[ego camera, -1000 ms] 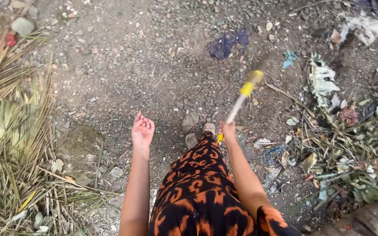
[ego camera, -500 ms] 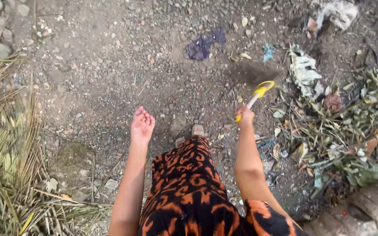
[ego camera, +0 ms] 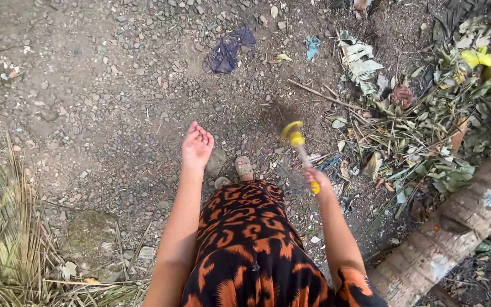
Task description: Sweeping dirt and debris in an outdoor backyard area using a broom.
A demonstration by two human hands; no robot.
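- Right hand [ego camera: 316,178] grips the yellow-ended broom handle [ego camera: 302,153], its blurred bristles [ego camera: 282,113] over the gravel ground [ego camera: 115,85] near the leaf pile [ego camera: 427,148].
- Left hand [ego camera: 196,146] hangs empty, fingers loosely spread.

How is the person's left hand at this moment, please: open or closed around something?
Open and empty: the left hand hangs over the gravel with fingers loosely spread, while the right hand grips the broom.
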